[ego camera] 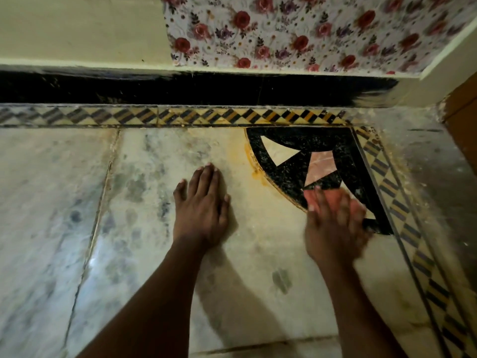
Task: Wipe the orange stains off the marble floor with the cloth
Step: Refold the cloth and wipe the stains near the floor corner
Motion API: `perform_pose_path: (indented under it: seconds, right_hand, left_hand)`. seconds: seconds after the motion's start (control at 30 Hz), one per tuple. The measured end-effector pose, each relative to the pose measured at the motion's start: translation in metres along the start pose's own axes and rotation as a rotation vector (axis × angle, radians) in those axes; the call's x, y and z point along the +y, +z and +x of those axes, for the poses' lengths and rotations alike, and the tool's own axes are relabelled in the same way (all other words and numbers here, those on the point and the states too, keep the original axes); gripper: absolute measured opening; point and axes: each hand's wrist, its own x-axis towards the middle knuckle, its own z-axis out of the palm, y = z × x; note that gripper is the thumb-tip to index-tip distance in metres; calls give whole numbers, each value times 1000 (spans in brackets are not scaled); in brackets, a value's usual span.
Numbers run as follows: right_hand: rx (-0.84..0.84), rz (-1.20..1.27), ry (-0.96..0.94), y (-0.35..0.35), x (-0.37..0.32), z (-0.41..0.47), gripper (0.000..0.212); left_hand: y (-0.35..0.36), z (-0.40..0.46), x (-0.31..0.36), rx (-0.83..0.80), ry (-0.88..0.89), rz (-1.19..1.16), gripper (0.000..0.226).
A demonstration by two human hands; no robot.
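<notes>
From the head camera, looking down at a corner of the marble floor (253,241), the left hand (204,210) lies flat with its fingers together and its palm on the pale slab, apparently bearing weight as a prop. The right hand (335,220) is smeared by motion blur over the lower edge of the black inlaid corner panel (343,140); something pinkish-orange shows under and between its fingers, probably the cloth (333,200), but the blur hides its outline, and whether the hand is bunched on it or pressing it flat cannot be told. The orange stains (254,164) run as a yellow-orange line along the curved seam where the black panel meets the pale marble, strongest at the upper part of the arc, above and to the left of the right hand, between the two hands and beyond their fingertips. The main risk seems to be that fast strokes stay on the lower panel and miss that seam, or drag colour out across the pale slab rather than lifting it. A cloth that may already be tinted could put colour back. The seam looks recessed, so flat wiping may leave residue in the groove. The floor looks glossy in places, so the propping left hand could slide if the weight shifts forward. The patterned border strip (402,202) just right of the right hand could also catch knuckles.
</notes>
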Motion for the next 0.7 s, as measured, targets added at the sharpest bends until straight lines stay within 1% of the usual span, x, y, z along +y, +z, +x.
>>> perform_pose_path:
  seconds: [0.03, 0.07, 0.1, 0.17, 0.2, 0.23, 0.3, 0.4, 0.47, 0.53, 0.6, 0.63, 0.67, 0.7]
  right_hand:
    - [-28, -9, -15, 5, -22, 12, 57]
    - [-55, -35, -75, 10, -41, 14, 56]
    - [-62, -71, -176, 16, -51, 9, 57]
    - [-67, -129, -361, 17, -45, -20, 58]
    - [-69, -150, -403, 14, -30, -37, 57]
    - [-78, -169, -411, 8, -12, -51, 56]
    - [-97, -145, -309, -4, 8, -54, 53]
    - [-45, -107, -194, 4, -18, -17, 53]
    - [-101, -91, -233, 14, -56, 6, 53]
    - [-149, -125, -349, 19, -76, 3, 54]
    - [-142, -150, -476, 16, -61, -27, 55]
    - [-120, -163, -502, 12, -44, -47, 55]
    - [-118, -170, -480, 7, -24, -61, 55]
    - [-110, -166, -419, 3, -8, -64, 55]
  left_hand:
    - [1, 1, 0, 0, 1, -1, 76]
    - [2, 1, 0, 0, 1, 2, 76]
    - [2, 1, 0, 0, -1, 5, 75]
    - [1, 0, 0, 4, -5, 4, 74]
    - [1, 0, 1, 4, -2, 2, 73]
    - [0, -1, 0, 2, -7, -7, 73]
    - [-1, -1, 0, -5, -8, -20, 73]
    - [0, 0, 0, -7, -3, -6, 74]
    - [1, 1, 0, -3, -1, -1, 75]
    - [0, 1, 0, 0, -2, 8, 74]
    - [-2, 0, 2, -7, -8, 12, 74]
    - [-3, 0, 3, -13, -8, 7, 75]
    - [-3, 0, 3, -16, -6, 2, 75]
    - [-3, 0, 1, -18, -5, 1, 75]
